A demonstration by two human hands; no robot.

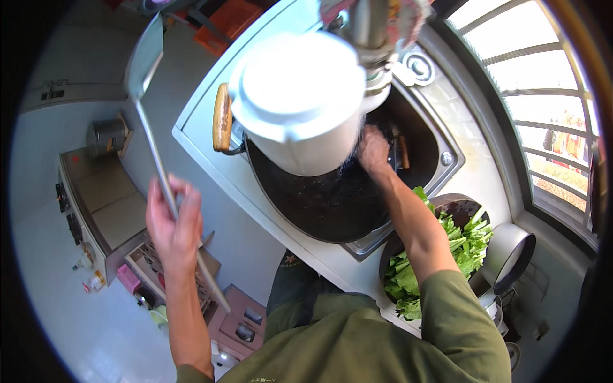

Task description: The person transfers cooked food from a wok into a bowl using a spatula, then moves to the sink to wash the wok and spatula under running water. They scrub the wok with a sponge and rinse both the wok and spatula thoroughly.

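Observation:
My left hand [175, 215] grips the long metal handle of a wok spatula [153, 143] and holds it up, left of the counter, blade away from me. A large dark wok [306, 201] with a wooden handle [221, 117] sits over the sink [448, 158]. My right hand [374, 149] reaches inside the wok with curled fingers. Its fingertips are partly hidden behind a white cylindrical housing [301, 105] at the tap [376, 52]. Water seems to splash by these fingers, and whether they hold anything is unclear. A brown-handled item [404, 152] lies just right of them.
Leafy greens [459, 239] fill a dark pan below my right forearm. Beside it stands a metal pot [507, 258]. A barred window [546, 105] is at the right. Left, across the floor, are a cabinet [103, 201] and an orange crate [227, 24].

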